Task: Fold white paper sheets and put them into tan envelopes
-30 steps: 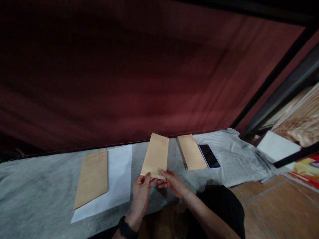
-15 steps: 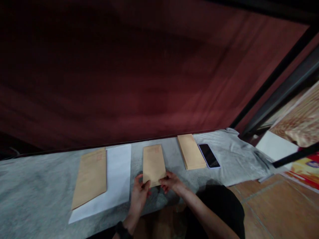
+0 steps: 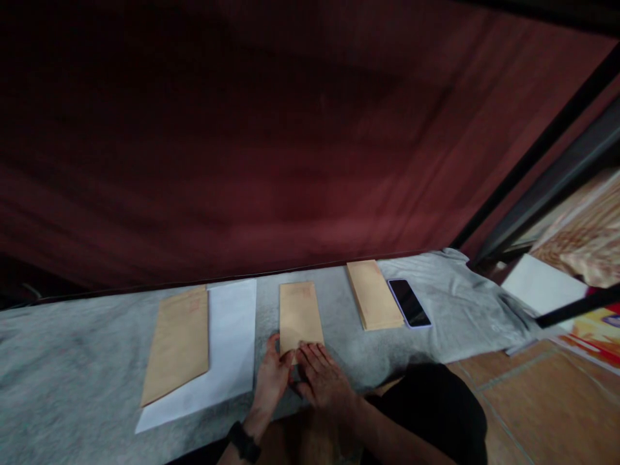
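A brown paper envelope (image 3: 299,313) with a small reddish print at its upper right lies in front of me on the grey cloth. My left hand (image 3: 274,371) grips its lower left corner between thumb and fingers; a dark band is on that wrist. Laid over the envelope's lower edge is my right hand (image 3: 322,378), fingers stretched out flat side by side. That hand covers most of the lower edge.
On the left, a larger brown envelope (image 3: 179,342) rests on white paper (image 3: 232,349). A stack of brown envelopes (image 3: 372,294) and a phone (image 3: 409,303) lie to the right. The grey cloth (image 3: 455,310) runs along a dark red panel (image 3: 290,161).
My right hand has let go of the lower right corner and moved left, now lying flat on the envelope's lower edge. My left hand stays at the lower left corner.
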Demonstrator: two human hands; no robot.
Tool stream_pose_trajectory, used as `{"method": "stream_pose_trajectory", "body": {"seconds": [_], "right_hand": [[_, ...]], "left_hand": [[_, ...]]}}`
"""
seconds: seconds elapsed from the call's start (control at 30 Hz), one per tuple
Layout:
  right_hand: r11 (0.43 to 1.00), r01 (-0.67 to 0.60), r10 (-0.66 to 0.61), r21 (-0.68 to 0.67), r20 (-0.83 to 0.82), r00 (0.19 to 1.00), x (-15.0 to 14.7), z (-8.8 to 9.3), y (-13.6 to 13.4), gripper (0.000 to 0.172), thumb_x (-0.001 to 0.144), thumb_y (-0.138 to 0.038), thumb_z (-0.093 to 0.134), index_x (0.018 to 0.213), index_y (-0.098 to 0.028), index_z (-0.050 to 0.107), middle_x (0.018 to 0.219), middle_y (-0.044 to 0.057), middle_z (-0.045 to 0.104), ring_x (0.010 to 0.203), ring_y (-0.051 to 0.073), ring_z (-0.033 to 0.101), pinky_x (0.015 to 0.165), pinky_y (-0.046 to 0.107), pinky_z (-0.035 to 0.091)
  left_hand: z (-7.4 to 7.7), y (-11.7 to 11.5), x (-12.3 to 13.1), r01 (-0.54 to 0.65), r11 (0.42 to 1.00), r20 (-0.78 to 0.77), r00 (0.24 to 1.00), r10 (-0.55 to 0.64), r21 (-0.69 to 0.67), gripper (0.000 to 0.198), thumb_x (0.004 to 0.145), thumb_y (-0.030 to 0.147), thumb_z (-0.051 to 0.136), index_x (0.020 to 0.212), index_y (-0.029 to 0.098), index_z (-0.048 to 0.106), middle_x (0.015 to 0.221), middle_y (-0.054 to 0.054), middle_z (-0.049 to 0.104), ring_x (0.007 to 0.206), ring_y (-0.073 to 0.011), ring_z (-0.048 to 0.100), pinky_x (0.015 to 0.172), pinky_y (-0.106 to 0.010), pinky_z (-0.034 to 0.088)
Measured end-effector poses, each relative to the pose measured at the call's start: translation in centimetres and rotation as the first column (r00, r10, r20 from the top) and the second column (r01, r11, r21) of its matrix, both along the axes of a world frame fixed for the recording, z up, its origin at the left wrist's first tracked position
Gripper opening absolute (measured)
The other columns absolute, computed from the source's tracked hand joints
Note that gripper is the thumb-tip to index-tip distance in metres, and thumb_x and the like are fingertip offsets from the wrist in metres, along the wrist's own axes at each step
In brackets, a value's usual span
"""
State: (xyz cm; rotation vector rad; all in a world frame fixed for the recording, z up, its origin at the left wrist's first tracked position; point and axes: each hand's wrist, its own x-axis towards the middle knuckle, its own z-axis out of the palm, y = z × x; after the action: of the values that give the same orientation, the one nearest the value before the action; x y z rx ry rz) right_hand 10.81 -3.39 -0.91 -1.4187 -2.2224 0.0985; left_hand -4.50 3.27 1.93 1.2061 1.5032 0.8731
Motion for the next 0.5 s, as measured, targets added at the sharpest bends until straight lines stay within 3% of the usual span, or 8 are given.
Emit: {"method": "stream_pose_trajectory", "body": {"seconds": [0.1,0.23,0.3,0.4,0.5], "right_hand": [[0.999,0.038,-0.039,0.037,0.022,0.999,-0.3,-1.1,-0.7,0.067,0.095,-0.035,0.058,0.153,-0.009,0.036,0.155,0.017,0.042,0.146,0.026,0.036,0.119,0.044,0.035],[0.999,0.038,-0.039,0.025,0.024,0.999,-0.2,-1.4,-0.7,0.069,0.095,-0.038,0.059,0.154,-0.010,0.035,0.158,0.016,0.037,0.146,0.027,0.035,0.120,0.043,0.034],[0.999,0.037,-0.038,0.016,0.023,0.999,-0.3,-1.4,-0.6,0.068,0.096,-0.037,0.059,0.153,-0.009,0.035,0.157,0.017,0.039,0.146,0.027,0.036,0.121,0.042,0.033],[0.997,0.046,-0.046,0.056,0.003,0.999,-0.5,-1.5,-0.6,0.063,0.096,-0.036,0.059,0.149,-0.007,0.042,0.150,0.018,0.049,0.145,0.028,0.037,0.121,0.043,0.034],[0.991,0.048,-0.046,0.122,-0.012,0.999,-0.6,-1.9,-0.9,0.060,0.097,-0.041,0.058,0.144,-0.006,0.048,0.145,0.017,0.054,0.145,0.029,0.036,0.121,0.045,0.034]], "left_hand": [[-0.3,-0.5,-0.7,0.069,0.989,-0.241,0.970,-0.035,0.132,0.048,0.077,0.030,0.069,0.124,0.021,0.060,0.062,-0.001,0.065,0.052,-0.0243,0.064,0.053,-0.031,0.048],[-0.7,-1.2,-1.1,0.262,0.913,-0.594,0.804,-0.028,0.312,0.031,0.089,0.032,0.057,0.116,0.021,0.068,0.074,-0.008,0.069,0.076,-0.0293,0.069,0.076,-0.039,0.054],[-0.7,-0.9,-0.4,0.418,0.831,-0.696,0.716,-0.052,0.368,0.031,0.093,0.029,0.048,0.115,0.020,0.069,0.099,-0.013,0.073,0.100,-0.0310,0.067,0.093,-0.044,0.051],[-0.8,0.9,1.6,0.637,0.673,-0.768,0.621,-0.160,0.376,0.041,0.097,0.029,0.043,0.133,0.019,0.060,0.139,-0.013,0.060,0.133,-0.0296,0.051,0.113,-0.048,0.039],[-1.2,3.8,3.6,0.773,0.542,-0.805,0.530,-0.266,0.329,0.049,0.098,0.032,0.043,0.145,0.020,0.049,0.155,-0.009,0.046,0.146,-0.0251,0.037,0.121,-0.046,0.030]]}}
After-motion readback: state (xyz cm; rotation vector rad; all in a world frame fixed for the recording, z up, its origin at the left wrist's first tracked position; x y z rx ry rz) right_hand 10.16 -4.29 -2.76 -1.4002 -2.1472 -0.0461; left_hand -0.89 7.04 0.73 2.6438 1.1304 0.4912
